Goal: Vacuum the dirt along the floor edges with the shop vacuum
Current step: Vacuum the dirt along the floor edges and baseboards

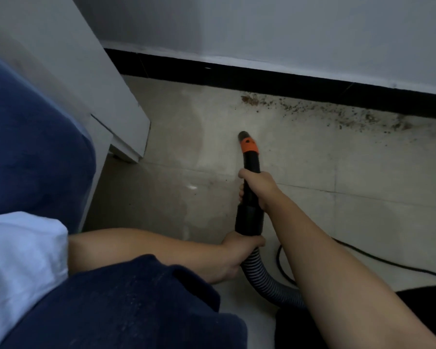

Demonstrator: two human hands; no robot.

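Note:
The black vacuum wand (250, 162) with an orange collar points at the pale floor, its open nozzle tip (243, 135) just short of the wall. My right hand (258, 187) grips the wand's middle. My left hand (234, 258) holds the lower cuff where the ribbed grey hose (267, 283) begins. Brown dirt (325, 109) lies scattered along the black baseboard (262, 76), to the right of and beyond the nozzle.
A white cabinet (91, 91) stands at the left, its bottom corner close to the nozzle's left. A black power cord (363, 255) runs across the tiles at the right. Dark blue fabric (35, 152) and my knee fill the lower left. A dark object (425, 298) sits at the lower right.

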